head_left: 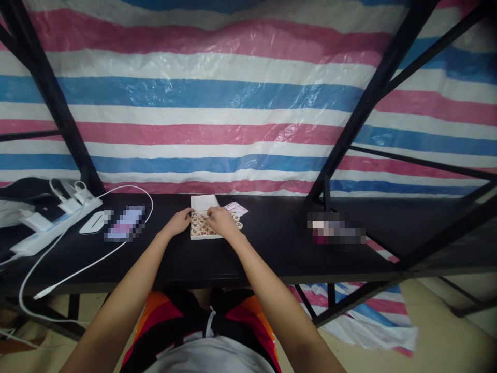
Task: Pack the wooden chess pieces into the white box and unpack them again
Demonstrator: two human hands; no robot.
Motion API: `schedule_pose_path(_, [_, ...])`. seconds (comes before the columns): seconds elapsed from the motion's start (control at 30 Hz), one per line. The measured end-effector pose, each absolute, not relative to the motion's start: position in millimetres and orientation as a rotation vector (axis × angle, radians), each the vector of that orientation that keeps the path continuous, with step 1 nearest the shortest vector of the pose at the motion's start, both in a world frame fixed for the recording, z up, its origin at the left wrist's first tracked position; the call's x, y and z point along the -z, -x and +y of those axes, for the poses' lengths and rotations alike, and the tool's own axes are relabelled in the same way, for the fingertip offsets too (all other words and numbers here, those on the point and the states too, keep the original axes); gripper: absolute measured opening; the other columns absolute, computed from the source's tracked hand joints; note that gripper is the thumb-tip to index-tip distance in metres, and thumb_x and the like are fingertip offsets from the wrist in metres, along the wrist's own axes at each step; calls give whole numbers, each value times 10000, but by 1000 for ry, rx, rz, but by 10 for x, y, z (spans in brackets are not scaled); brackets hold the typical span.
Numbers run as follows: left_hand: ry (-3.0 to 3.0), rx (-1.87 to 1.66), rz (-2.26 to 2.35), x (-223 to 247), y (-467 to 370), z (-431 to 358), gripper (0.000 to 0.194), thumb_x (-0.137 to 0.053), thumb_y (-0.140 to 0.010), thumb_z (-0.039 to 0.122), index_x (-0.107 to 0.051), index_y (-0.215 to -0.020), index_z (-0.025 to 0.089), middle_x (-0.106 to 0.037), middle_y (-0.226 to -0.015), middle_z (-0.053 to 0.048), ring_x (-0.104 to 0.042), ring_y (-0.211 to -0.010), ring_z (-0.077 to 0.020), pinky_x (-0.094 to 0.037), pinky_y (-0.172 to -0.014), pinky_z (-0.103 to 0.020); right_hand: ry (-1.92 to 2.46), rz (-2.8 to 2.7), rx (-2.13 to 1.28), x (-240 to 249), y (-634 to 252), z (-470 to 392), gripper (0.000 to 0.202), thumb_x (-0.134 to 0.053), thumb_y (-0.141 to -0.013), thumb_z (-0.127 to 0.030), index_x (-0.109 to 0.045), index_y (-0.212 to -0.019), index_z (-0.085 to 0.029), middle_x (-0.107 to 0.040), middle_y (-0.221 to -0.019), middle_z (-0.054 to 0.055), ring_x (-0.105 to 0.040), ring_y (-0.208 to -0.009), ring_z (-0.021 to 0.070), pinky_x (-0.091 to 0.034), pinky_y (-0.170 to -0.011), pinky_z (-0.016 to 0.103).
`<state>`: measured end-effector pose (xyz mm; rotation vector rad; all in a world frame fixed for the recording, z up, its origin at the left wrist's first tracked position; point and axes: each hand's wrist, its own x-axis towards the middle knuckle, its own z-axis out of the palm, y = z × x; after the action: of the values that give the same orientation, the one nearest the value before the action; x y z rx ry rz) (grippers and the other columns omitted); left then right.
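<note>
A shallow white box [209,237] on the black table holds rows of round Chinese chess pieces [199,223], pale with red and black characters. At its left edge, my left hand [179,221] grips the side, fingertips near the upper left corner. My right hand [225,223] reaches over the box from the right, fingers pinched on a chess piece that they mostly hide. A few loose pieces [239,225] lie beside the right hand, partly covered by it. Behind the box is its white lid [204,202], and a printed paper [237,208] lies at the back right.
At left are a white power strip [58,223] with plugs, a white flat device [93,223], a blurred phone [125,224] and a white cable [81,269]. A blurred item [336,230] lies at right. Black metal frame bars [349,119] stand before striped sheeting [217,93].
</note>
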<state>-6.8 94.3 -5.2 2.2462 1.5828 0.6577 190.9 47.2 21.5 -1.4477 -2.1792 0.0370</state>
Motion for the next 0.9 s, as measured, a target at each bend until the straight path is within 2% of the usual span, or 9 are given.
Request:
schedule_pose_path(0.13, [-2243, -664, 1565, 47, 66, 939, 408, -412, -787, 141, -583, -1155, 180, -676, -852, -50, -606, -721, -159, -412, -694, -238, 1431, -1857, -78, -92, -2446, 281, 167, -492, -808, -252, -595, -926, -193, -614, -916, 63, -546, -860, 180, -395, -786, 284])
schedule_pose_path(0.27, [-2234, -677, 1549, 33, 61, 923, 411, -406, -783, 131, -584, -1152, 170, -673, -853, -52, -600, -718, -156, -408, -689, -235, 1657, -1618, -188, 167, -2880, 173, 141, -504, -766, -251, -601, -853, -196, -603, -816, 36, -558, -743, 166, -406, -716, 274])
schedule_pose_path(0.37, [-2235, -669, 1551, 30, 61, 921, 409, -420, -777, 139, -584, -1150, 172, -660, -781, -35, -592, -699, -155, -399, -662, -230, 1794, -1532, -264, 278, -2931, 131, 160, -519, -743, -241, -601, -877, -210, -618, -838, 27, -575, -761, 161, -398, -676, 253])
schedule_pose_path(0.53, [-2253, -674, 1540, 42, 69, 927, 404, -426, -773, 149, -588, -1142, 175, -640, -721, -19, -580, -664, -154, -393, -642, -230, 1833, -1609, -243, 297, -2818, 66, 235, -535, -725, -206, -600, -950, -228, -637, -900, 26, -577, -833, 168, -392, -678, 247])
schedule_pose_path(0.73, [-2242, -667, 1532, 41, 71, 925, 408, -420, -777, 140, -581, -1150, 173, -653, -767, -27, -590, -704, -154, -399, -667, -230, 1778, -1671, -208, 325, -2827, 73, 268, -529, -735, -191, -591, -993, -223, -619, -958, 34, -570, -831, 152, -413, -718, 251])
schedule_pose_path(0.9, [-2234, -668, 1549, 33, 65, 922, 406, -421, -782, 146, -582, -1153, 178, -666, -825, -39, -594, -710, -153, -406, -679, -232, 1705, -1689, -255, 353, -2825, 75, 417, -523, -708, -186, -526, -1122, -229, -597, -983, 27, -568, -798, 145, -431, -727, 267])
